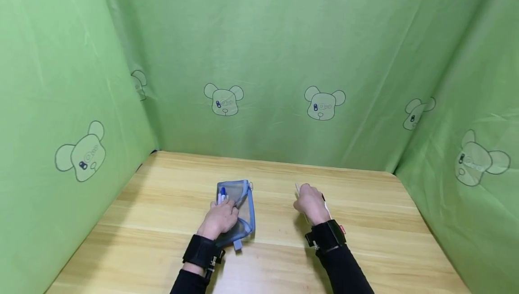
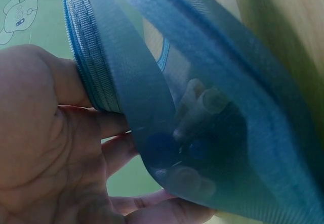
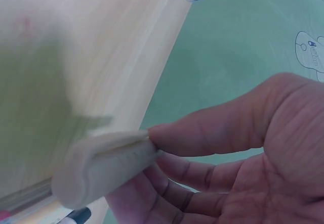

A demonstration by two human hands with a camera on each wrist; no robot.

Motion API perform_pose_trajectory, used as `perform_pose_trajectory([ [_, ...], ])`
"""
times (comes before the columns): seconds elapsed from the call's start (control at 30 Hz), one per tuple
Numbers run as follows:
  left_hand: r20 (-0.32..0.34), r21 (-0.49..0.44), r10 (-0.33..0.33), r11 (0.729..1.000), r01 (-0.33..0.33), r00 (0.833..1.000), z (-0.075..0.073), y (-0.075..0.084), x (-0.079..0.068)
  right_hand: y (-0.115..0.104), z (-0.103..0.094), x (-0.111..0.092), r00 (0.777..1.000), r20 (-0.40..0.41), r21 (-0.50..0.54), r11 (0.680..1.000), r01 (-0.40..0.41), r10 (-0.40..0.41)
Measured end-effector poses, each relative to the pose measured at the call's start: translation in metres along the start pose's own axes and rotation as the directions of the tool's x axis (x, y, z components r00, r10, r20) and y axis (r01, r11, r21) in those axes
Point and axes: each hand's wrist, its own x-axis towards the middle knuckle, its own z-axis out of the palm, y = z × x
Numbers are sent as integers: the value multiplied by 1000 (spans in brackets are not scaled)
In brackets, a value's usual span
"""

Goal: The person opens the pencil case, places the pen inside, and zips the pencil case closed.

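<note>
A blue mesh zip pouch (image 1: 252, 213) lies on the table with its zipped mouth spread apart, and blue-capped pens (image 1: 222, 192) show in it. My left hand (image 1: 222, 217) grips the pouch's edge; the left wrist view has the fingers around the mesh rim (image 2: 134, 92) and whitish, rounded ends inside, blurred through the mesh. To the right, above the wood, my right hand (image 1: 311, 201) pinches a pale, cream, folded strip-like thing (image 3: 109, 168) between thumb and fingers. I cannot tell what kind of thing it is.
Beyond the cream thing, a dark-capped pen (image 3: 78, 216) and other slim items lie on the wooden table (image 1: 385, 235), partly hidden behind the right hand in the head view. Green cloth (image 1: 275, 60) with bear prints walls the table at the back and both sides.
</note>
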Motion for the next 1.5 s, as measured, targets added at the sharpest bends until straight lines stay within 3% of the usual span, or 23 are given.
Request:
perform_pose_trajectory([
  [0.4, 9, -16, 1, 1000, -1, 1000, 1, -1, 0, -18, -3, 2, 1000, -4, 34, 999, 5, -5],
  [0.77, 10, -7, -9, 1000, 9, 1000, 0, -2, 0, -44, -3, 1, 1000, 24, 129, 992, -4, 1],
  [1.0, 14, -20, -4, 1000, 5, 1000, -1, -1, -1, -55, -1, 2, 999, -10, 113, 993, 37, -36],
  [1.5, 9, -7, 3, 1000, -3, 1000, 0, 0, -1, -83, 12, 8, 1000, -15, 135, 990, 29, -27],
])
